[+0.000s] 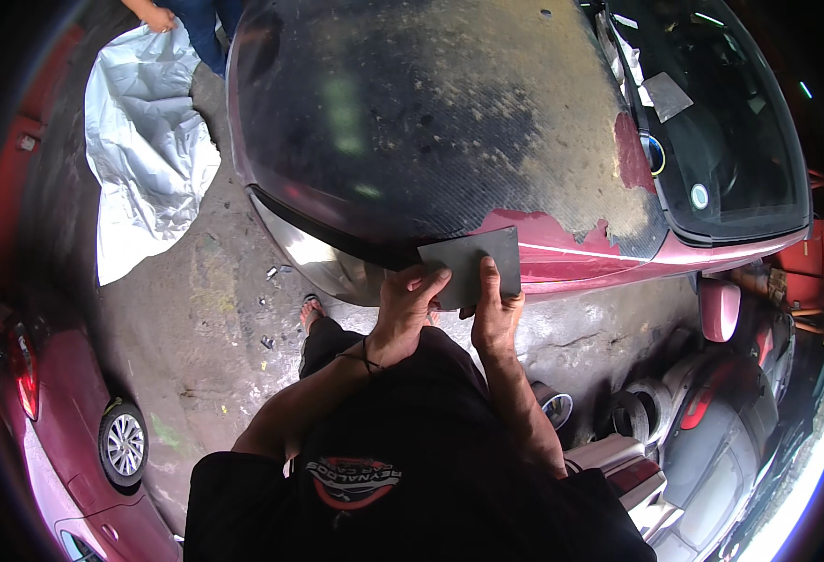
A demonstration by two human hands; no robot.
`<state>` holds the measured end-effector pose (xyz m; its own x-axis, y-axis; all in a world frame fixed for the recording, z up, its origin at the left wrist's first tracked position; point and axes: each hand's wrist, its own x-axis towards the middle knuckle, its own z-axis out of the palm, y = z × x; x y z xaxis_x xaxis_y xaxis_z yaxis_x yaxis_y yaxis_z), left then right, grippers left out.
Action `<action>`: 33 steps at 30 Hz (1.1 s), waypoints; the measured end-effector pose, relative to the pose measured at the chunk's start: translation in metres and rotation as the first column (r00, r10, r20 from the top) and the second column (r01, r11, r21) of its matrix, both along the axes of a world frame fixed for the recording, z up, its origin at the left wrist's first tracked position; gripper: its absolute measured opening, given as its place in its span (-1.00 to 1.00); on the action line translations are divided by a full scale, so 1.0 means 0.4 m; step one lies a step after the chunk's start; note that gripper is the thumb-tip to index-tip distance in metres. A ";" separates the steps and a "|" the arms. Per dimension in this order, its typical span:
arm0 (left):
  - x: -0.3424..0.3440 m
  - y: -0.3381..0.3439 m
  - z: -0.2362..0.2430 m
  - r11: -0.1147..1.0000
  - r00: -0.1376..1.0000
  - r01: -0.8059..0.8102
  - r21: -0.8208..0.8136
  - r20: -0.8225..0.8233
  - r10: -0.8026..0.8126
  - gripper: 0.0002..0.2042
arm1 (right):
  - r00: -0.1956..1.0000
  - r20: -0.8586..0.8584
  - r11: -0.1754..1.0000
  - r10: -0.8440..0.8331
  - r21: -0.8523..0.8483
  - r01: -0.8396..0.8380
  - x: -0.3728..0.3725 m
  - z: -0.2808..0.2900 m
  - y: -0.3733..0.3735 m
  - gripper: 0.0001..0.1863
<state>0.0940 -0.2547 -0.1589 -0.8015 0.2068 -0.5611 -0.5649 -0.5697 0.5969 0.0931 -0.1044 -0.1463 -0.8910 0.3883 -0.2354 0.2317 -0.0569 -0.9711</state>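
My left hand (410, 309) and my right hand (494, 309) are closed on a dark grey square sheet (457, 258), gripping its lower part with thumbs on its face. The sheet is over the near front edge of a maroon car's hood (384, 112), beside the headlight; whether it touches the car I cannot tell. The hood has a dark carbon-patterned covering, weathered to tan in patches, with maroon paint (562, 267) showing along the near edge and by the windshield (730, 159). My sandalled feet (311, 314) are on the floor below.
A co-worker's hand (159, 19) holds a crumpled silvery sheet (145, 140) at upper left. Another maroon car (75, 421) stands at lower left. The side mirror (719, 304) juts out at right. Loose tyres (627, 412) and grey car parts (712, 450) lie at lower right on the stained concrete floor (197, 318).
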 end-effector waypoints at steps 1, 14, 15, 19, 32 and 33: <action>0.000 0.006 -0.007 1.000 1.000 -0.022 0.015 -0.001 0.022 -0.76 | 1.000 0.019 1.000 0.008 0.018 -0.008 0.000 0.013 0.000 -0.69; -0.004 0.036 -0.014 0.980 0.993 -0.120 0.159 0.006 0.120 -0.80 | 0.995 0.093 0.999 0.034 0.024 -0.037 -0.040 0.071 0.000 -0.60; -0.008 0.037 -0.007 0.979 0.993 -0.120 0.164 0.004 0.121 -0.81 | 0.995 0.096 0.999 0.027 0.028 -0.030 -0.046 0.076 -0.003 -0.60; -0.010 0.051 0.005 0.970 0.986 -0.167 0.176 0.009 0.168 -0.81 | 0.998 0.051 0.999 0.033 0.022 -0.034 -0.054 0.058 0.010 -0.64; 0.008 0.112 -0.045 0.957 0.984 -0.169 0.236 -0.008 0.176 -0.72 | 0.956 0.148 0.939 0.253 0.201 -0.280 -0.085 0.112 0.082 -0.51; 0.013 0.110 -0.050 0.958 0.986 -0.159 0.238 -0.011 0.166 -0.72 | 0.956 0.137 0.931 0.258 0.228 -0.284 -0.073 0.105 0.089 -0.50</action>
<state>0.0993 -0.2109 -0.1790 -0.8512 0.1960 -0.4868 -0.4367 -0.7789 0.4501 0.0638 -0.0690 -0.1042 -0.9462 0.1917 -0.2608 0.3048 0.2560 -0.9174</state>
